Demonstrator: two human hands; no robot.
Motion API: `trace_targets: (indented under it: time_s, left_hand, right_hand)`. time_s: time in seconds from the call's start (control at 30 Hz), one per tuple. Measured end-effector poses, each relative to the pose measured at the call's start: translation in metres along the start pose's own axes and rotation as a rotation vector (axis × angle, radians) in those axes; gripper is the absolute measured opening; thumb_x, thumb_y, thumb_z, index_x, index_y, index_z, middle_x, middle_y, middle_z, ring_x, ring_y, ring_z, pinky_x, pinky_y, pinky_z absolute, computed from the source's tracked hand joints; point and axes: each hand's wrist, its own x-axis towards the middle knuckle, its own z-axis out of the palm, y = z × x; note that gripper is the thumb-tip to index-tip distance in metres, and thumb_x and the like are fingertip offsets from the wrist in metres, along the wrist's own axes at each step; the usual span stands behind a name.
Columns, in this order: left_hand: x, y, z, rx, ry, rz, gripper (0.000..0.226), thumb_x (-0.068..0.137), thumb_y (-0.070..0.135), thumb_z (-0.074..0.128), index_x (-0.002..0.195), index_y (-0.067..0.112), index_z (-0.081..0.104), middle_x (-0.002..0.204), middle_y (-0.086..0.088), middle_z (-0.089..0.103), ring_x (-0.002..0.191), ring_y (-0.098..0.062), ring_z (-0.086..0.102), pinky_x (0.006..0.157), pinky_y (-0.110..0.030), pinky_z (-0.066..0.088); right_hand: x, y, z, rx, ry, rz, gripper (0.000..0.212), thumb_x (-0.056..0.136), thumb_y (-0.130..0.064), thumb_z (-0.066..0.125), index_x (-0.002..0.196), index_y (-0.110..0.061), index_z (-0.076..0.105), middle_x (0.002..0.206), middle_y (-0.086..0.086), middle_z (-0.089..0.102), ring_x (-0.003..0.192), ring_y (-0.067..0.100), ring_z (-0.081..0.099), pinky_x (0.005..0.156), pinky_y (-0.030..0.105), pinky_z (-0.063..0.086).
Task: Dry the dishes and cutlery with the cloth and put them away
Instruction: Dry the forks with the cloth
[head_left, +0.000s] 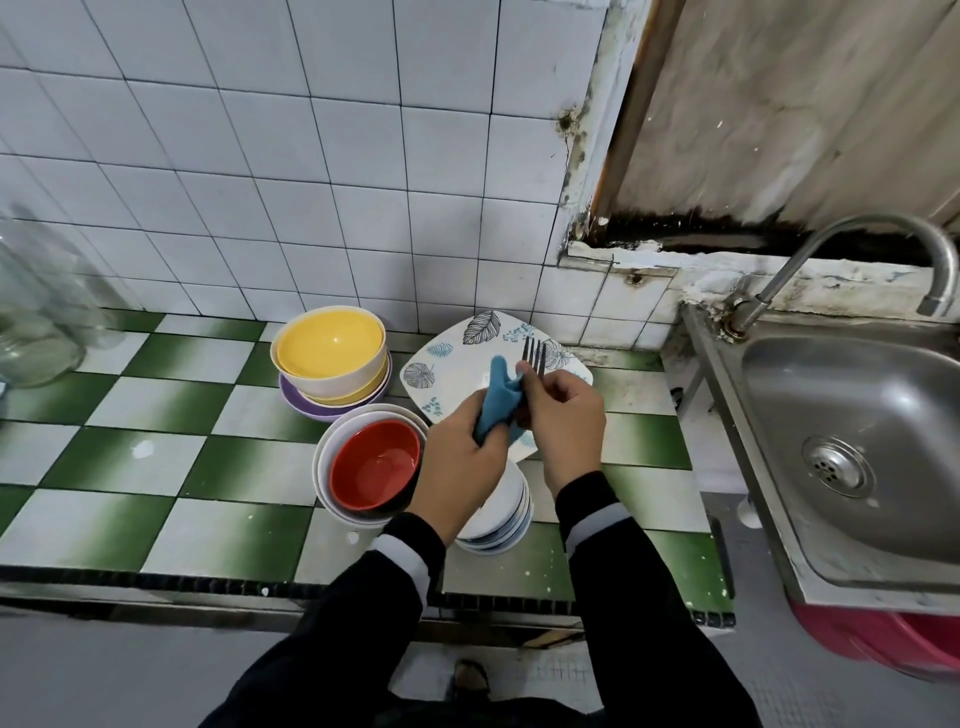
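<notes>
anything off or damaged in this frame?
Nothing spilled; bowls sit neatly stacked. The wall is damaged: a blackened strip runs along the base of the panel behind the faucet, and the tile edge left of it is chipped and stained. White flecks dot the counter.

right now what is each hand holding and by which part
The left hand grips the blue cloth by its lower end; the right hand holds a fork by its handle, tines up.
</notes>
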Motion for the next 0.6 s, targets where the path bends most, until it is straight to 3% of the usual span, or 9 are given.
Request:
trace_targets:
  time_s: [0.1, 0.23, 0.33, 0.4, 0.47, 0.53, 0.6]
  left_hand:
    - [0.007, 0.000, -0.002, -0.031, 0.009, -0.049, 0.026, 0.089, 0.005, 0.055, 0.105, 0.022, 0.066, 0.083, 0.000, 0.067, 0.074, -0.016, 0.058, 0.069, -0.030, 0.047]
    - [0.011, 0.002, -0.004, -0.085, -0.013, -0.113, 0.021, 0.083, 0.020, 0.052, 0.096, 0.030, 0.065, 0.085, -0.005, 0.069, 0.080, -0.025, 0.063, 0.073, -0.044, 0.054]
    - [0.015, 0.006, -0.007, -0.190, -0.006, -0.228, 0.012, 0.090, 0.013, 0.055, 0.091, 0.019, 0.066, 0.090, -0.015, 0.070, 0.078, -0.023, 0.062, 0.076, -0.045, 0.055]
    - [0.017, 0.009, -0.009, -0.320, 0.008, -0.336, 0.018, 0.094, 0.007, 0.054, 0.091, 0.021, 0.066, 0.098, -0.013, 0.071, 0.093, -0.028, 0.067, 0.086, -0.048, 0.057]
    - [0.019, 0.010, -0.011, -0.444, 0.020, -0.416, 0.022, 0.095, 0.004, 0.054, 0.092, 0.022, 0.066, 0.102, -0.012, 0.072, 0.102, -0.034, 0.067, 0.089, -0.051, 0.056]
    - [0.023, 0.010, -0.013, -0.513, 0.029, -0.447, 0.022, 0.094, 0.003, 0.054, 0.093, 0.020, 0.066, 0.104, -0.013, 0.072, 0.101, -0.036, 0.067, 0.089, -0.050, 0.056]
    - [0.028, 0.008, -0.015, -0.522, 0.032, -0.469, 0.019, 0.095, 0.004, 0.054, 0.096, 0.020, 0.065, 0.100, -0.009, 0.072, 0.094, -0.031, 0.068, 0.083, -0.044, 0.058]
  right_hand:
    - [-0.002, -0.004, 0.003, 0.024, -0.044, 0.013, 0.028, 0.079, -0.042, 0.068, 0.061, -0.021, 0.068, 0.061, 0.003, 0.068, 0.065, 0.027, 0.064, 0.075, 0.050, 0.059]
    - [-0.011, -0.008, 0.009, -0.018, -0.146, -0.018, 0.021, 0.092, -0.016, 0.058, 0.078, -0.019, 0.072, 0.085, 0.002, 0.070, 0.084, 0.014, 0.062, 0.087, 0.039, 0.053]
    - [-0.015, -0.006, 0.004, -0.044, -0.276, -0.029, 0.033, 0.096, -0.005, 0.049, 0.118, -0.016, 0.072, 0.112, 0.002, 0.060, 0.105, 0.007, 0.056, 0.094, 0.009, 0.042]
    - [-0.016, 0.001, 0.001, -0.117, -0.346, -0.125, 0.048, 0.094, 0.003, 0.047, 0.133, -0.021, 0.062, 0.115, 0.004, 0.052, 0.106, 0.004, 0.050, 0.089, -0.001, 0.035]
    - [-0.016, 0.009, -0.003, -0.181, -0.377, -0.244, 0.060, 0.091, 0.010, 0.046, 0.139, -0.026, 0.055, 0.114, 0.007, 0.046, 0.102, -0.004, 0.046, 0.089, 0.000, 0.034]
    - [-0.014, 0.016, -0.004, -0.226, -0.377, -0.317, 0.065, 0.092, 0.011, 0.047, 0.141, -0.030, 0.049, 0.109, 0.008, 0.043, 0.096, -0.006, 0.047, 0.088, 0.002, 0.037]
    - [-0.010, 0.022, -0.004, -0.294, -0.360, -0.372, 0.061, 0.094, 0.009, 0.050, 0.142, -0.028, 0.049, 0.103, 0.007, 0.043, 0.091, 0.003, 0.048, 0.086, 0.002, 0.037]
